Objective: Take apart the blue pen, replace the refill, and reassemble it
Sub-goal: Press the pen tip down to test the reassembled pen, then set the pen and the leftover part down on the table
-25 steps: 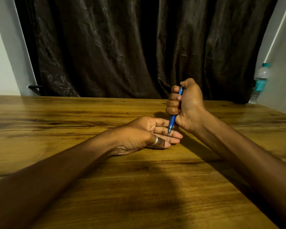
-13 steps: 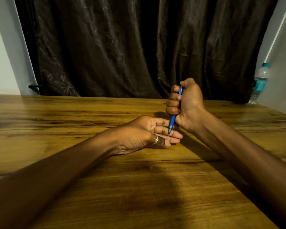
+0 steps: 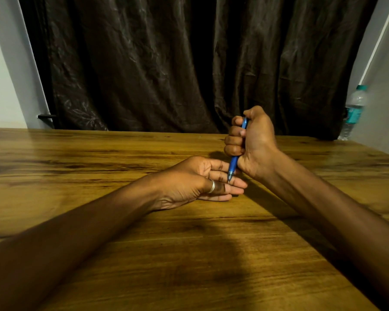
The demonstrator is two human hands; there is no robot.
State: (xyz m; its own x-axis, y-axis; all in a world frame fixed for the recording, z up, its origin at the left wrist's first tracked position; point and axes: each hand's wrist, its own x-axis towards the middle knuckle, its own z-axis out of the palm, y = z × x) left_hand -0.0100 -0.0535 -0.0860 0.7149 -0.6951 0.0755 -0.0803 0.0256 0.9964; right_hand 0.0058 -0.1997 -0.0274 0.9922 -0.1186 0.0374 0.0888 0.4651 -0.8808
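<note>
With the right hand (image 3: 254,140) fisting the blue pen (image 3: 233,164) upright mid-worktop (image 3: 76,153), the flat, open-fingered left hand (image 3: 195,182) is best pinching the tip and unscrewing.

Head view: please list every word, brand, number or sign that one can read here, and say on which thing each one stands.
No text can be read in this view.
water bottle: its teal label bears print, but it is too blurred and too small to read.
blue pen: no marking shows on the barrel; the fingers of the right hand cover most of it.
ring on the left hand: plain, no engraving visible.
</note>
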